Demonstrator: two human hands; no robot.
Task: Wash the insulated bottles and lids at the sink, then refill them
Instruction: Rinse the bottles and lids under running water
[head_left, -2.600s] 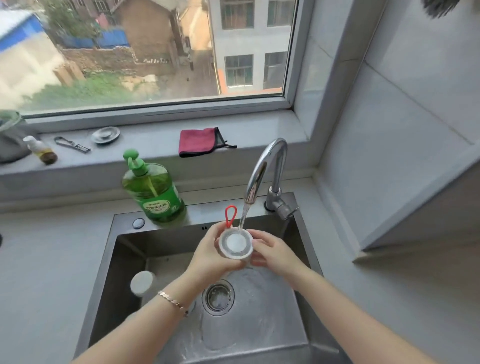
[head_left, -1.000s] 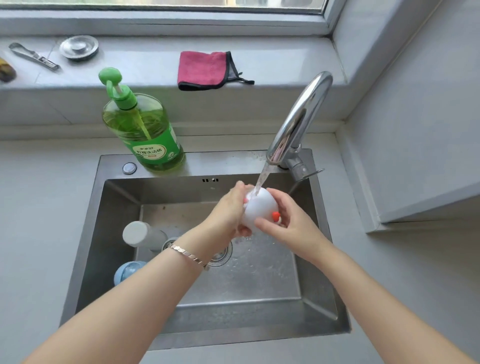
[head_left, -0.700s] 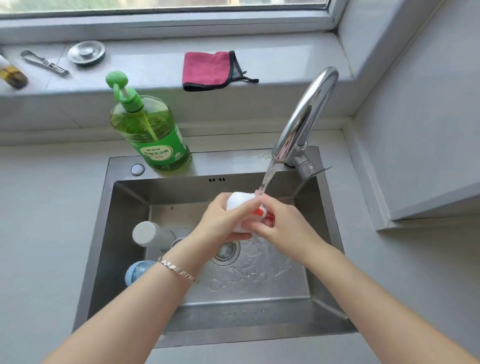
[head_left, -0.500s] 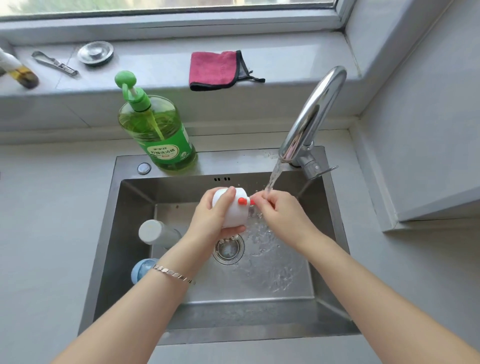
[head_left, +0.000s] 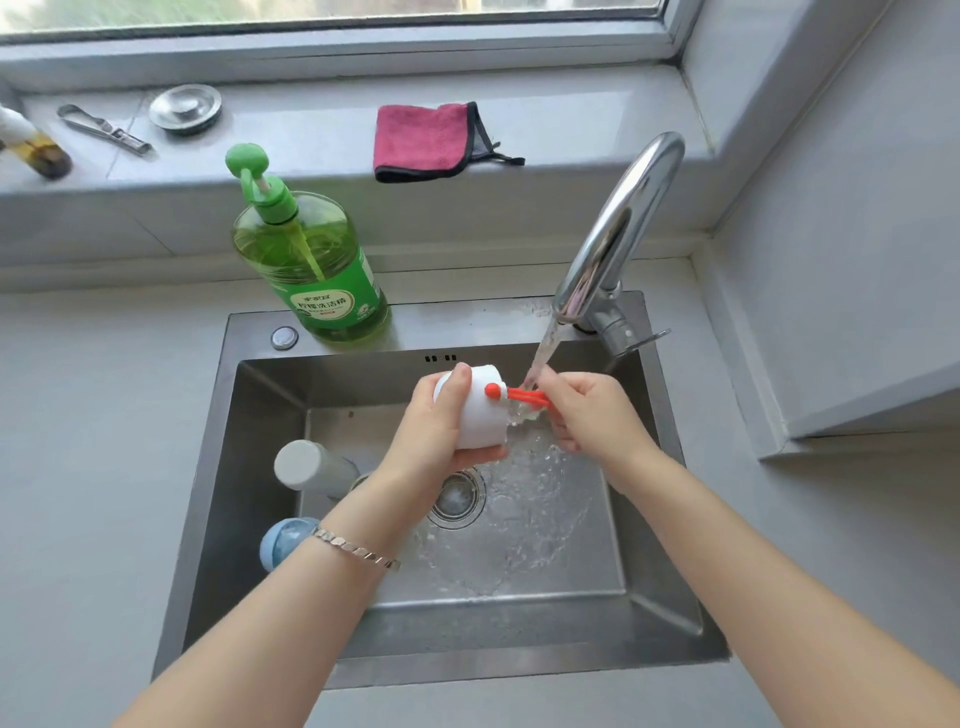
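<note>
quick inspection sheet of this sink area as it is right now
surface: grey counter around a steel sink; water spreads over the sink floor by the drain.
job's things: white lid with red loop at the stream; grey bottle and blue item, partly hidden, at the sink's left.
clutter: soap bottle on the sink's back ledge; pink cloth, metal plug, metal tool, small bottle on the sill.
hands: left hand grips the white lid; right hand pinches the red loop.
cables: nothing seen
surroundings: tap running; window above; wall at right.
</note>
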